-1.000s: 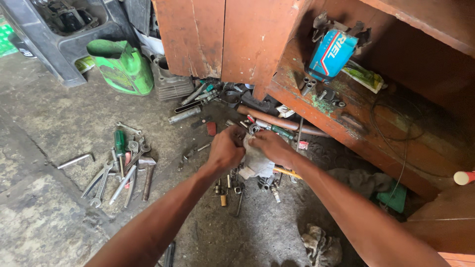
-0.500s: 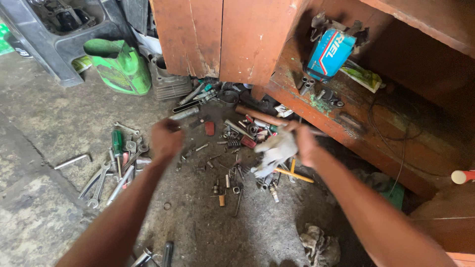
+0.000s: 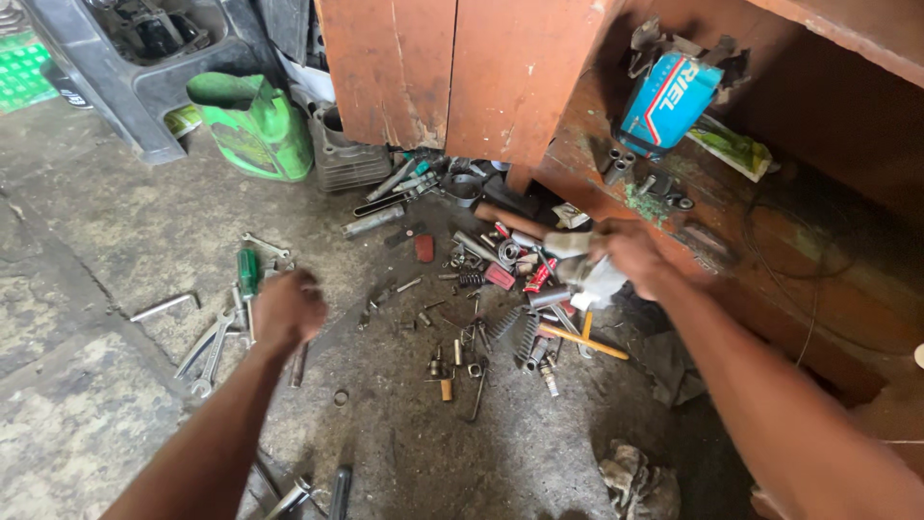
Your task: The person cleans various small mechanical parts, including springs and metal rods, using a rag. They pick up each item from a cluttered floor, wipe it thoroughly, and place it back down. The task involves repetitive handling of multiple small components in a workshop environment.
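The rag (image 3: 599,279) is bunched in my right hand (image 3: 630,255), fingers closed around it, up near the edge of the wooden shelf (image 3: 616,207) and above the scatter of small parts on the floor. Whether anything is wrapped inside the cloth I cannot tell; it hides whatever it may cover.

My left hand (image 3: 287,310) is well apart from it, low over the pile of wrenches (image 3: 214,347) beside the green-handled screwdriver (image 3: 247,273). Its fingers are curled in, but from this angle I cannot tell whether they grip a tool or only rest on the heap.

As I judge it, the wiping is in the middle rather than near the end: springs (image 3: 515,327), sockets and bolts lie loose and grimy between my two hands, the orange-handled tool (image 3: 582,341) lies among them, and nothing looks sorted or set aside. A second crumpled cloth (image 3: 635,486) lies on the concrete floor (image 3: 115,241) near my right arm. The green jug (image 3: 255,125) stands off by the cabinet, not touched.
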